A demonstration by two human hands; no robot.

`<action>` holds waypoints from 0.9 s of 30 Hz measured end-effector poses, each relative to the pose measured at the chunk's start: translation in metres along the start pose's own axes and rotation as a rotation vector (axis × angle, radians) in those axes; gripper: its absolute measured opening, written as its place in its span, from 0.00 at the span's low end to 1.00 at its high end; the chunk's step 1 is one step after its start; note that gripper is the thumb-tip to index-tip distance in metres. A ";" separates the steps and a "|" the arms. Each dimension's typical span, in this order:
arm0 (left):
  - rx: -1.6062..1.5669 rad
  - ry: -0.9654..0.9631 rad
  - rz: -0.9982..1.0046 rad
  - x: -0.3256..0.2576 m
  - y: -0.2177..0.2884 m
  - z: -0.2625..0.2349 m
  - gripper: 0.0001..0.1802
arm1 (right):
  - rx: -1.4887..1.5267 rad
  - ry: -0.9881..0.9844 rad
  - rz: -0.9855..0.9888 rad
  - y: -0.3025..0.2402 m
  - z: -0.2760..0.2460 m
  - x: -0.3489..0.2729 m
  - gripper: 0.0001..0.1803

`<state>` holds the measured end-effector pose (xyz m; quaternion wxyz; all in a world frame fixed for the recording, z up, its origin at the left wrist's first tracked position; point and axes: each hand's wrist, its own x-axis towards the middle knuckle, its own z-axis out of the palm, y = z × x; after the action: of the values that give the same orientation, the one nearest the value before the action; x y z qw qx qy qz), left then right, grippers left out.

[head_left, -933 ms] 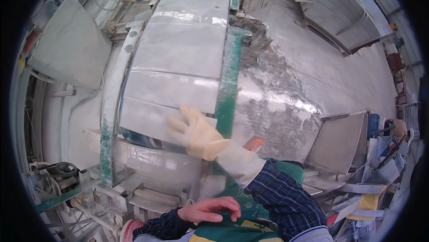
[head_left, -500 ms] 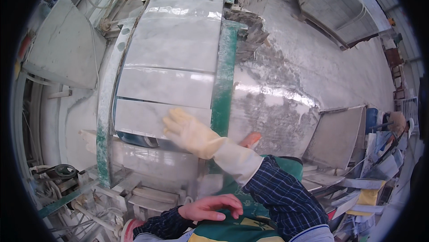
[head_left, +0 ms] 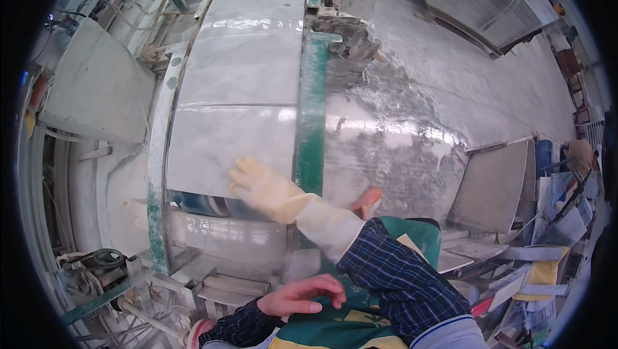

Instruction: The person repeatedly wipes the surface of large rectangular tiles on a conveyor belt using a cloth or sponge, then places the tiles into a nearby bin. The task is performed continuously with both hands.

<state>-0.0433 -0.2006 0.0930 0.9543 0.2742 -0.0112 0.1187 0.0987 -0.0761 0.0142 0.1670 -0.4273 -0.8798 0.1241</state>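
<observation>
My right hand [head_left: 264,188], in a pale yellow rubber glove, reaches forward with its fingers spread flat on the near edge of a grey-white stone slab [head_left: 238,136]. The slab lies on a roller line between green rails [head_left: 311,111]. A blue roller [head_left: 199,204] shows just under the slab's edge, below the glove. My left hand [head_left: 302,297] is pinkish and holds nothing. It rests with loosely bent fingers against my green apron [head_left: 347,323], low in the view. Both sleeves are dark blue plaid.
Further slabs continue up the line [head_left: 257,20]. The wet, muddy floor [head_left: 418,104] spreads to the right, with a grey slab [head_left: 492,188] leaning there and stacked slabs [head_left: 476,1] at the back. A grey panel [head_left: 90,91] and machinery [head_left: 103,262] stand to the left. An orange rounded tip [head_left: 367,199] pokes out beside my forearm.
My right hand has slid a little to the left along the slab's near edge. The left hand stays against the apron.
</observation>
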 end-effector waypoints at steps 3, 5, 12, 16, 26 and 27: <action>-0.003 0.043 0.014 -0.003 -0.003 0.001 0.24 | 0.072 -0.003 0.013 0.010 -0.001 0.000 0.29; -0.003 0.084 0.027 -0.006 -0.005 0.002 0.23 | 0.082 0.092 -0.003 0.016 -0.007 0.003 0.23; 0.162 0.222 -0.081 0.001 -0.010 0.004 0.21 | 0.109 -0.017 0.089 0.017 -0.080 -0.048 0.29; 0.217 0.472 -0.290 0.024 -0.030 -0.015 0.20 | -0.012 0.225 0.293 0.016 -0.123 -0.167 0.26; 0.939 0.138 -0.591 0.124 -0.149 -0.101 0.27 | -0.347 0.516 1.768 -0.161 -0.160 -0.552 0.25; 0.917 0.180 -0.659 0.137 -0.159 -0.104 0.26 | -0.326 0.632 1.885 -0.183 -0.154 -0.572 0.25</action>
<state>0.1225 -0.2465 -0.0659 0.7213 0.6382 0.2090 -0.1695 0.3610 -0.6290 0.1135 0.1661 -0.9799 -0.1048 -0.0353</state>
